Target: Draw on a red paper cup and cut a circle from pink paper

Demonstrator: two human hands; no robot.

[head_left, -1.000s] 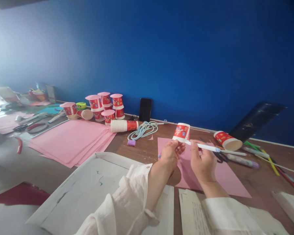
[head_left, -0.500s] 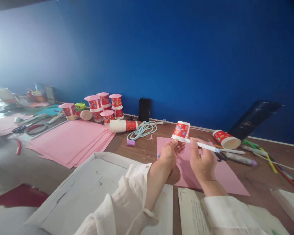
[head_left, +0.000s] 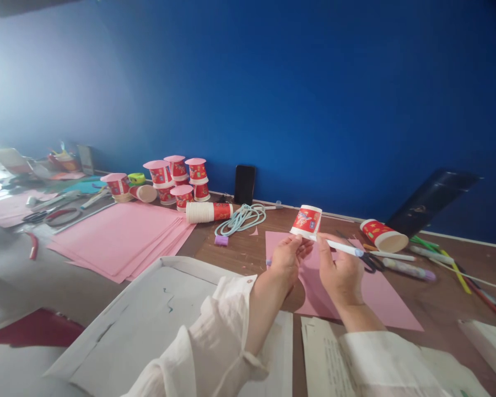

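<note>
My left hand pinches the rim of a red patterned paper cup, held upside down over a pink paper sheet. My right hand grips a white pen whose tip meets the cup's rim. Both hands sit close together above the brown table, and white sleeves cover my forearms.
A stack of pink sheets lies at left, with several pink-topped cups and a lying cup stack behind it. A phone leans on the blue wall beside a coiled cable. Another cup, scissors and pens lie right. A white tray is near me.
My right hand has slid the pen slightly left along the cup's rim. The cup and left hand stay almost still.
</note>
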